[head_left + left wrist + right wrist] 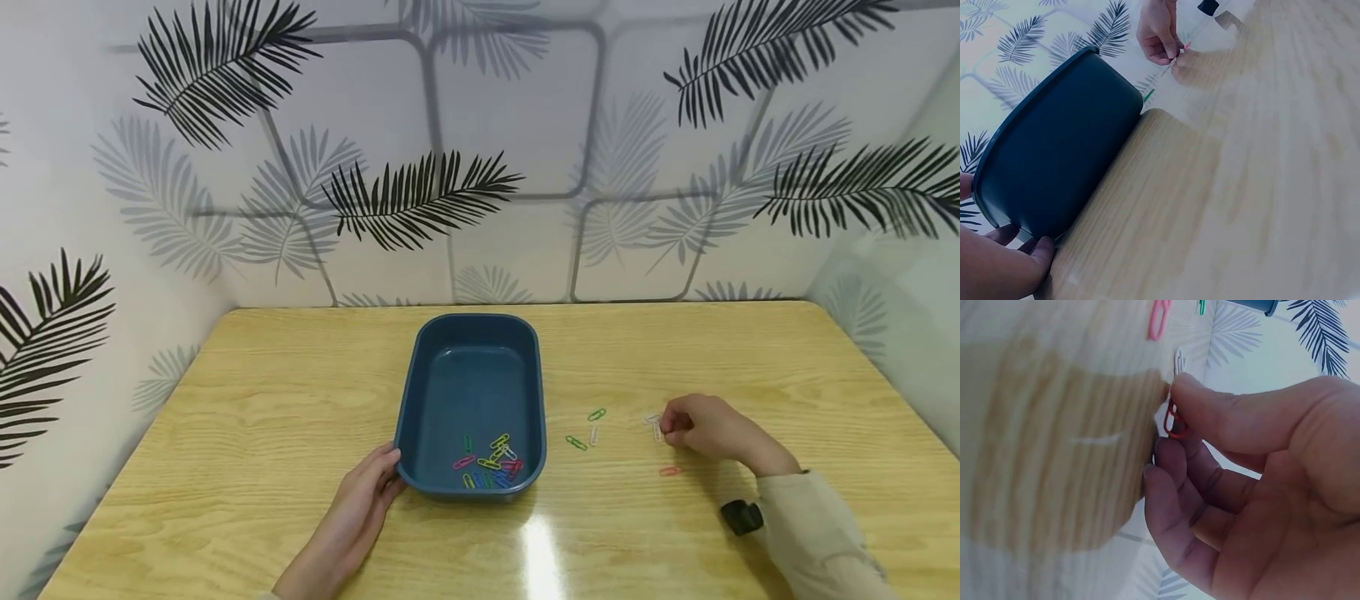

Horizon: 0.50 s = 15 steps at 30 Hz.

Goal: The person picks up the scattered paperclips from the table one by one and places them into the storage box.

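A dark blue tray stands on the table, with paper clips of several colours lying in its near end. My left hand holds the tray's near left corner; the left wrist view shows its fingers against the tray's outer wall. Right of the tray, my right hand is low over the table. Between its thumb and fingers it pinches a red paper clip. White paper clips lie just beside those fingertips, and a pink paper clip is a little nearer.
Two green paper clips, one farther back and one nearer, lie beside a whitish paper clip between tray and right hand. A leaf-patterned wall rises behind the wooden table. My right wrist carries a black device.
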Each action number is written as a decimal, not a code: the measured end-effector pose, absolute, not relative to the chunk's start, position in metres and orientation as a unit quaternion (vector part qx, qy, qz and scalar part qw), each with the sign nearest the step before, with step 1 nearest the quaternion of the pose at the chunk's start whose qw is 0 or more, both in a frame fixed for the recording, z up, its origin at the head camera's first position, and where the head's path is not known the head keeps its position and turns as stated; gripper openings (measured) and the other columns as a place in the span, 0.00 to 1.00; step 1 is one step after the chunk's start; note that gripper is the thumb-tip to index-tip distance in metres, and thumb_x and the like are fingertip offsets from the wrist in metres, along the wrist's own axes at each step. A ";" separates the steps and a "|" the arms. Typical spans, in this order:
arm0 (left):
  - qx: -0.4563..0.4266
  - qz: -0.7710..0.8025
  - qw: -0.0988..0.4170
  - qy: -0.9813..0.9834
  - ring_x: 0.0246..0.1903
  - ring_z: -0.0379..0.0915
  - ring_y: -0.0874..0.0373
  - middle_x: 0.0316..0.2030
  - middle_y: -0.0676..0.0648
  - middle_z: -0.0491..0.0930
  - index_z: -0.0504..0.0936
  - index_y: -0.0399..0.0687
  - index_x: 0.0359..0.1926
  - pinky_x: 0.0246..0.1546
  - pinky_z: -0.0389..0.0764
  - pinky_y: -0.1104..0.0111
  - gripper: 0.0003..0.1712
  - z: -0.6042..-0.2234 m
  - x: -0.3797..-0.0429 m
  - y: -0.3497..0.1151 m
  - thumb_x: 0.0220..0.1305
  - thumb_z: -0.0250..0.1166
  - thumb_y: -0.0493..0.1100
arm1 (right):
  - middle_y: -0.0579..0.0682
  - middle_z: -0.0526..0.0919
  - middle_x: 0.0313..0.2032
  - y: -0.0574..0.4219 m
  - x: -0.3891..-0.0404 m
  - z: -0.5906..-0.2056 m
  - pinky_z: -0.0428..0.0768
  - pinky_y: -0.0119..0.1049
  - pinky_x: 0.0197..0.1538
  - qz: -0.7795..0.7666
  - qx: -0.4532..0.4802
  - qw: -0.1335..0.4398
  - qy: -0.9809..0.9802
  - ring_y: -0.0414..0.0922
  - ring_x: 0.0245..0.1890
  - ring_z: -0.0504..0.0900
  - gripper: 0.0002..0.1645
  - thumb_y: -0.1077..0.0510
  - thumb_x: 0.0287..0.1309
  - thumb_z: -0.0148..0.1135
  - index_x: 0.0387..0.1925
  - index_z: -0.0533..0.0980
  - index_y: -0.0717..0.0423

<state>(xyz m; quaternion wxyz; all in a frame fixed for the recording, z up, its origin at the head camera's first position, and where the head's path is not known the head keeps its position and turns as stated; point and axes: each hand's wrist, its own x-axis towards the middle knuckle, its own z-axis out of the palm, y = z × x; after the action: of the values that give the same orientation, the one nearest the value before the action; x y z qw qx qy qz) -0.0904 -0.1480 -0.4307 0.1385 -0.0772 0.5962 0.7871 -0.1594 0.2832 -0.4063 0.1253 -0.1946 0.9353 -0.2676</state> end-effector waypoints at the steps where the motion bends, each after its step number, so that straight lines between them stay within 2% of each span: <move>1: -0.076 0.788 0.138 0.596 0.63 0.58 0.50 0.66 0.33 0.59 0.57 0.26 0.67 0.61 0.67 0.67 0.31 -0.431 -0.090 -0.148 0.74 0.50 0.44 | 0.44 0.74 0.25 0.284 -0.159 -0.406 0.67 0.34 0.27 -0.268 -0.193 0.126 0.936 0.40 0.24 0.67 0.06 0.69 0.56 0.63 0.28 0.75 0.60; 15: -0.075 0.789 0.136 0.595 0.63 0.58 0.50 0.67 0.33 0.59 0.58 0.26 0.67 0.61 0.67 0.67 0.31 -0.429 -0.093 -0.147 0.74 0.50 0.44 | 0.43 0.78 0.25 0.283 -0.162 -0.404 0.71 0.32 0.27 -0.291 -0.171 0.120 0.934 0.40 0.25 0.71 0.05 0.64 0.57 0.66 0.29 0.77 0.57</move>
<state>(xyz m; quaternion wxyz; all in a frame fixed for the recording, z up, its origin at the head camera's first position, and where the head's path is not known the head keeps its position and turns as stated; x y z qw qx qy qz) -0.0930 -0.1473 -0.4293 0.1356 -0.0753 0.5951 0.7886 -0.1623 0.2828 -0.4041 0.1201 -0.1706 0.9337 -0.2910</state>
